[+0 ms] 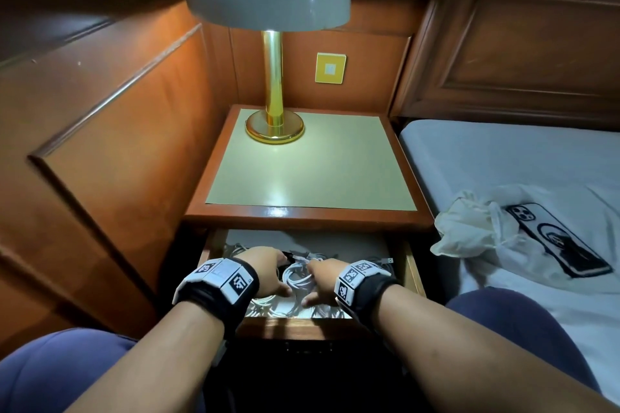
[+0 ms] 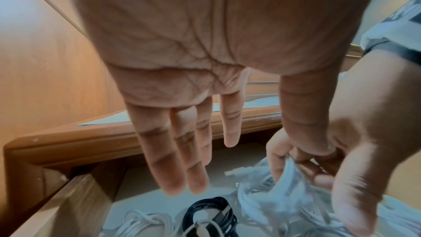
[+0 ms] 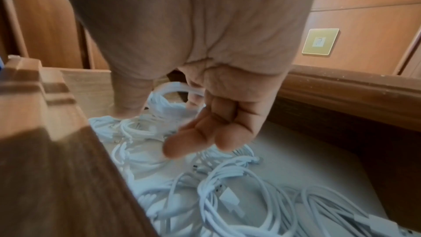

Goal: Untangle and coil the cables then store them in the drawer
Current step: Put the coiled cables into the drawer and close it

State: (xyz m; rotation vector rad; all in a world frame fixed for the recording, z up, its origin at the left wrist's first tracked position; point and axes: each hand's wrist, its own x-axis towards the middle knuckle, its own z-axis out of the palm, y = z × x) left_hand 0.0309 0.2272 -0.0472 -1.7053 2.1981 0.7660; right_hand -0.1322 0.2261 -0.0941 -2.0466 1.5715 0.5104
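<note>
The nightstand drawer (image 1: 411, 266) stands pulled out, with several white cables (image 3: 239, 195) lying loosely coiled on its pale floor. A black coiled cable (image 2: 212, 212) lies at the drawer's left, below my left fingers (image 2: 182, 150). My left hand (image 1: 268, 270) hovers in the drawer with fingers straight and its thumb reaching toward the bundle. My right hand (image 1: 320, 282) is beside it in the middle of the drawer. In the right wrist view it pinches a small white cable coil (image 3: 173, 87) between thumb and forefinger, the other fingers (image 3: 216, 132) curled. The coil is motion-blurred.
A brass lamp (image 1: 275, 124) stands at the back left of the nightstand top (image 1: 312, 164). Wood panelling closes in the left side and back. On the bed to the right lie a phone (image 1: 557, 238) and a crumpled plastic bag (image 1: 469, 228). My knees flank the drawer front.
</note>
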